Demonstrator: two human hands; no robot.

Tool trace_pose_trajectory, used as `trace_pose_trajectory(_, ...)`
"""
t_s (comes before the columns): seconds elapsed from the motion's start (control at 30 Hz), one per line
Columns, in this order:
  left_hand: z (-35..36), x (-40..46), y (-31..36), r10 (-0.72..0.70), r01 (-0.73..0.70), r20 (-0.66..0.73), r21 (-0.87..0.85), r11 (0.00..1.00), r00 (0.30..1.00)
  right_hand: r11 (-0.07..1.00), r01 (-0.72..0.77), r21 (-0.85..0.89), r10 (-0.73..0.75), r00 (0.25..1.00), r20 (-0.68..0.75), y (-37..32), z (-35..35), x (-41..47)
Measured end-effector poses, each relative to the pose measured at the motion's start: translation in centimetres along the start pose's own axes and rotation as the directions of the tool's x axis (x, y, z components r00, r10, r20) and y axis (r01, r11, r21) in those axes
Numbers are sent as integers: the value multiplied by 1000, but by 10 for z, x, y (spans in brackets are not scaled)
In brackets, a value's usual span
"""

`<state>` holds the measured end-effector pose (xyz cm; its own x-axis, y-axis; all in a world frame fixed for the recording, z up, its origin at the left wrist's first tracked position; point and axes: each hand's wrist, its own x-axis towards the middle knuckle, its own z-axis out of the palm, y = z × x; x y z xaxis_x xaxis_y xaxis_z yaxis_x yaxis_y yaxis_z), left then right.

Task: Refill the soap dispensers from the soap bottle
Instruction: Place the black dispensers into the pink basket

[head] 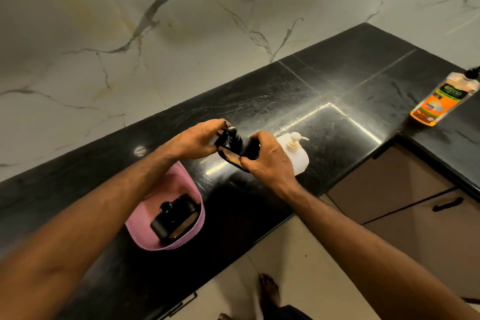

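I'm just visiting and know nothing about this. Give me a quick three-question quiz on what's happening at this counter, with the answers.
1. True or false: both hands are on the same black dispenser.
2. Where is the second black dispenser? A) in the pink basket B) beside the wall socket C) on the floor
3. Fill in: the orange pouch lies at the counter's far ____ end.

Key:
1. True: the left hand is at its pump top, the right hand grips its body, in front of the white pump bottle.
2. A
3. right
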<state>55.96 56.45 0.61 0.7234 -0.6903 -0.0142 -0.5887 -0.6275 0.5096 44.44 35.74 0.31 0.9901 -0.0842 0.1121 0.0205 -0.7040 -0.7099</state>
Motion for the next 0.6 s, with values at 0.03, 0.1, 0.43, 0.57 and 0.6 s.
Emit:
trace_pose_trajectory(0.03,-8,-11,-1,-9,9,-40,-5,1000,999,999,45,18,-46,999,20,-9,-1,4)
trace_pose_trajectory(0.1,-24,-31,1,-41,40,-104,-12,999,994,991,122,55,-125,990,69,-26,-2,14)
trace_pose_trajectory(0.43,-69,-137,-9,-332,330,-293,-55,942,897,899,397,184,-431,876,218,-87,46,55)
trace_pose_trajectory(0.57,-67,-180,-8,-418,414,-312,-84,906,853,857,459,234,-515,793,327,-106,68,56)
trace_pose_trajectory(0.6,-65,-190,-8,-452,445,-311,-98,890,836,846,476,241,-533,767,357,-111,74,55)
